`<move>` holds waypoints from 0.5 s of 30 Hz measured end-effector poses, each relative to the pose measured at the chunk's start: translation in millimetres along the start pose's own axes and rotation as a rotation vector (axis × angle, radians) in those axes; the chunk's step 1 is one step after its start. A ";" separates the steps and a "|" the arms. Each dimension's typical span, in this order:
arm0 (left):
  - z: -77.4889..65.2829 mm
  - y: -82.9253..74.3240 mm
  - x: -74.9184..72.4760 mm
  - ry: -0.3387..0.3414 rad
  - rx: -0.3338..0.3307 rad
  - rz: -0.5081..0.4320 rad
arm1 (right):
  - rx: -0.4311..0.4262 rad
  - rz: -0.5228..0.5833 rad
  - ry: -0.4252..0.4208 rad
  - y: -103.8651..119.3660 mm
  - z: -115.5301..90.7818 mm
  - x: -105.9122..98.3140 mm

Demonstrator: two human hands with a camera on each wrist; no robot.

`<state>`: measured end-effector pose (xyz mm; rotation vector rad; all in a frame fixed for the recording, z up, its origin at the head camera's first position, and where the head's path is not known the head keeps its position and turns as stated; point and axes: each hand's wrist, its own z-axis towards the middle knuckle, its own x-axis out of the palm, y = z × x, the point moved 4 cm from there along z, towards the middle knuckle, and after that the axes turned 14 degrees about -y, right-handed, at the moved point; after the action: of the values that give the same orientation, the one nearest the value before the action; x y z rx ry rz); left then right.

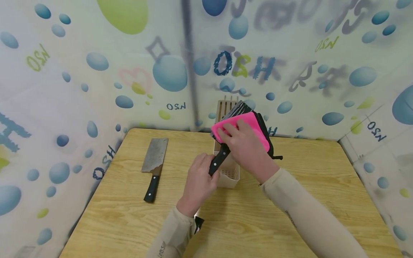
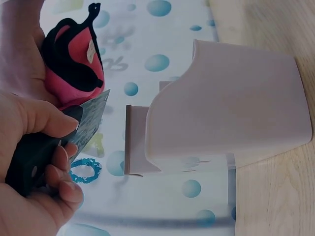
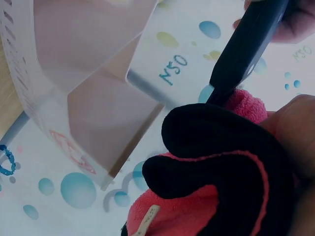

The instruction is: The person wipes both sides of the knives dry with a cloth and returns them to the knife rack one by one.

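My left hand [image 1: 200, 177] grips the black handle [image 1: 219, 160] of a wide-bladed kitchen knife, whose blade [image 1: 235, 109] slants up and away. Most of that blade is hidden behind a bright pink cloth [image 1: 255, 123] with black trim. My right hand [image 1: 246, 148] holds the cloth against the blade, fingers spread over it. In the left wrist view, part of the blade [image 2: 93, 115] shows between the handle and the cloth. The right wrist view has the cloth's folded black edge [image 3: 216, 132] close up. Below and behind the hands stands a pale knife holder [image 1: 229, 182], upright on the table.
A cleaver [image 1: 154, 157] with a black handle lies flat on the wooden table [image 1: 306, 200], left of the holder. Beside my left cuff shows a small black item [image 1: 199, 224], partly hidden. Patterned curtain walls [image 1: 271, 36] stand around the table.
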<state>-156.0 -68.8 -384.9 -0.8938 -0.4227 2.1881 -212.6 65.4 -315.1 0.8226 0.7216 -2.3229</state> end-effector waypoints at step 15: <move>2.4 -2.2 -3.1 -0.031 0.020 -0.017 | 0.029 0.011 -0.002 -7.6 -6.4 -8.8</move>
<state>-155.0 -69.6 -380.6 -0.8431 -0.4214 2.1897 -209.5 77.6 -311.1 0.8344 0.6823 -2.3286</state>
